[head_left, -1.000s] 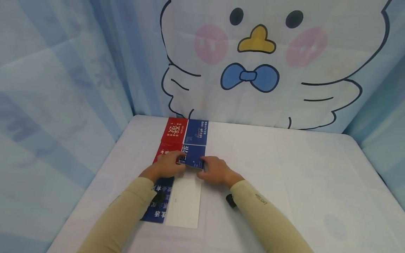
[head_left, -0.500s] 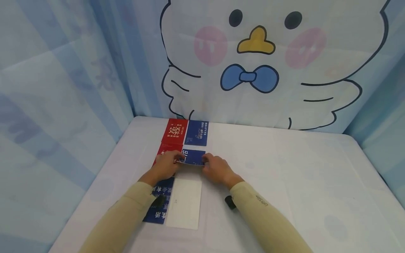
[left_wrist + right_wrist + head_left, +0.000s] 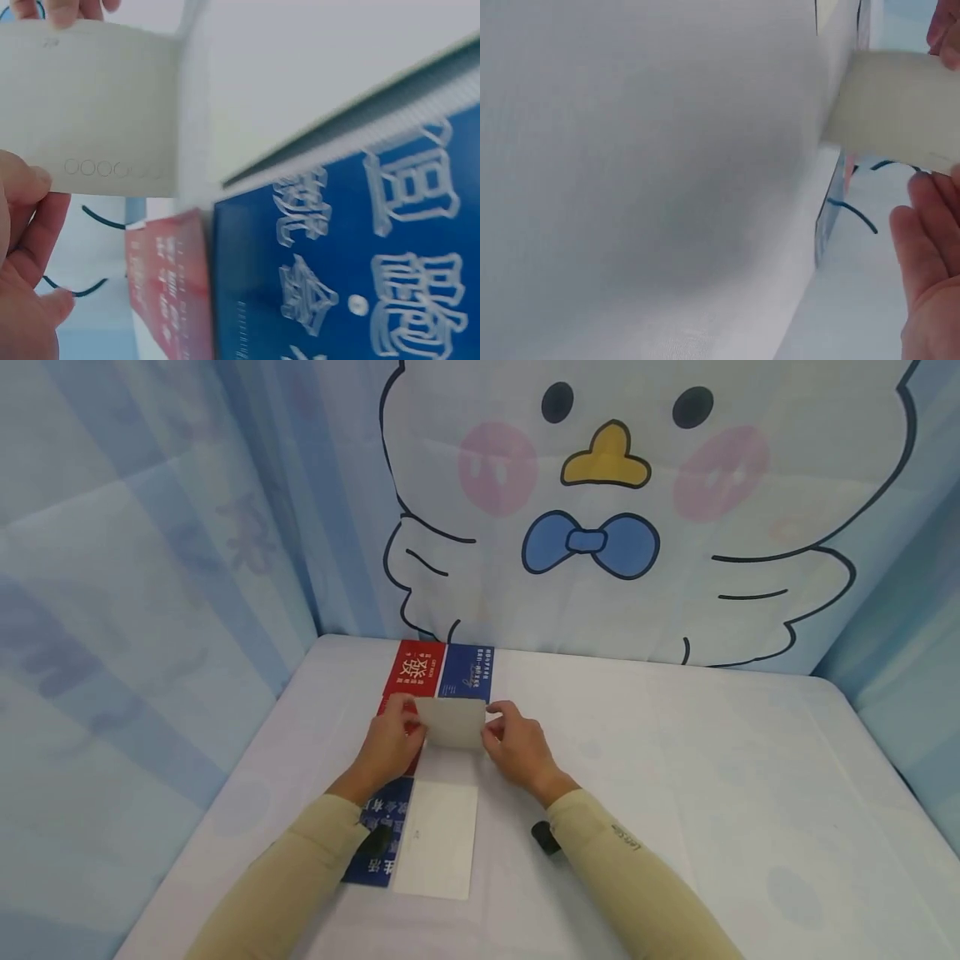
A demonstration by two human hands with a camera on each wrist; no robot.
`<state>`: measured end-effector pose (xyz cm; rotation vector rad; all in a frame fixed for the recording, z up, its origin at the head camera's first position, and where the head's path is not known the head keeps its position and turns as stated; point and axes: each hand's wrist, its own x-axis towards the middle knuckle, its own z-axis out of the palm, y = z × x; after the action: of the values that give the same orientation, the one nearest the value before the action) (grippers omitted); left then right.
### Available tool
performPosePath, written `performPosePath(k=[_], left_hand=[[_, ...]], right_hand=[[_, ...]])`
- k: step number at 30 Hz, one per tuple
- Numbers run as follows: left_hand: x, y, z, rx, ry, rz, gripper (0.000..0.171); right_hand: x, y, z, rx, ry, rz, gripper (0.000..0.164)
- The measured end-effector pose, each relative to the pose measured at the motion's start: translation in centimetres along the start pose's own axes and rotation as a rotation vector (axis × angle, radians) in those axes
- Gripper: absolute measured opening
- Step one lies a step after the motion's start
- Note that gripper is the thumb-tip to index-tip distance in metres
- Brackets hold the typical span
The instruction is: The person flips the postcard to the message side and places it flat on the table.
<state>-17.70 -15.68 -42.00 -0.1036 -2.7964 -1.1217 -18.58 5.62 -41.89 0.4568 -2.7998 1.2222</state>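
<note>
A postcard [image 3: 452,724] stands nearly upright between both hands, its pale back towards me and its lower edge near the table. The left hand [image 3: 386,745] pinches its left edge between thumb and fingers. At the opposite edge, the right hand [image 3: 522,750] pinches it as well. In the left wrist view, a row of small printed circles runs along the pale side of the postcard [image 3: 97,112]. Its printed side is hidden from me. Partly under the left hand lies a red card [image 3: 412,766].
At the far edge lie a red card [image 3: 415,668] and a blue card [image 3: 467,672], side by side. Closer to me, a blue card with white characters [image 3: 393,802], partly behind the left sleeve, lies beside a pale blank-faced card [image 3: 437,839]. A patterned curtain [image 3: 592,602] hangs behind the white table [image 3: 675,793].
Both hands have lifted the blue postcard off the table and tipped it up. Its blue printed face showed before; now its pale back does.
</note>
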Motion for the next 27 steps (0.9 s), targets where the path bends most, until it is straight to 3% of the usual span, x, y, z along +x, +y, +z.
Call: performPosePath(k=[8, 12, 16, 23, 27], left_hand=[[0.0, 1.0, -0.3, -0.096, 0.07, 0.005, 0.034], [0.0, 1.2, -0.4, -0.124, 0.107, 0.036, 0.029], [-0.3, 1.3, -0.3, -0.103, 0.114, 0.049, 0.031], [-0.4, 1.3, -0.4, -0.002, 0.015, 0.051, 0.046], [-0.5, 1.3, -0.4, 0.009, -0.026, 0.029, 0.054]], right_hand=[[-0.3, -0.2, 0.1, 0.104, 0.188, -0.093, 0.026], [-0.2, -0.1, 0.1, 0.121, 0.238, -0.108, 0.023], [-0.2, -0.1, 0.0, 0.112, 0.227, -0.108, 0.024], [-0.1, -0.1, 0.1, 0.081, 0.164, -0.072, 0.038], [-0.1, -0.2, 0.0, 0.086, 0.107, -0.023, 0.044]])
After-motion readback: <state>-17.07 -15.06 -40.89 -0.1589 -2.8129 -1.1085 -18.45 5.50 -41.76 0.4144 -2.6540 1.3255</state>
